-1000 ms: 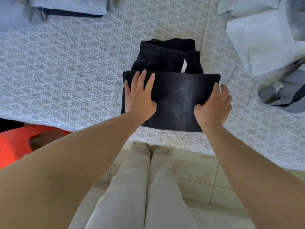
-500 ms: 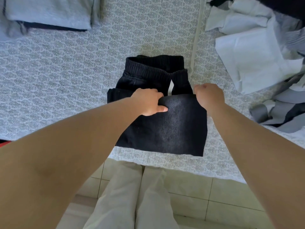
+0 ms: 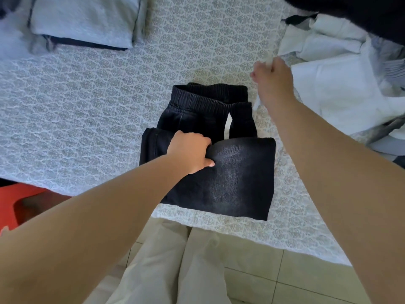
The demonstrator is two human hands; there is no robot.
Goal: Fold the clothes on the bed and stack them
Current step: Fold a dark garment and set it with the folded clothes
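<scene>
My left hand (image 3: 189,151) has its grip clamped on the near fold of the black trousers (image 3: 219,167), thumb on top and fingers tucked under the folded edge. The trousers lie half-folded near the front edge of the bed (image 3: 98,102), waistband away from me, with a small white tag (image 3: 228,126) showing at the middle. My right hand (image 3: 272,81) is off the trousers, raised over the bed beyond their far right corner; it is blurred, the fingers look curled, and I cannot tell whether they hold anything.

To the right sits a loose heap of white and grey clothes (image 3: 341,88), with something dark (image 3: 361,14) over its top corner. At the far left is one folded stack (image 3: 85,20), a pale grey piece on top and a dark layer under it. Nothing lies between the trousers and that stack but bare bedspread.

The bed wears a pale cover with a grey floral print. Below it I see my light trousers (image 3: 171,264), a tiled floor (image 3: 274,275), and one red stool (image 3: 24,205) at the left.
</scene>
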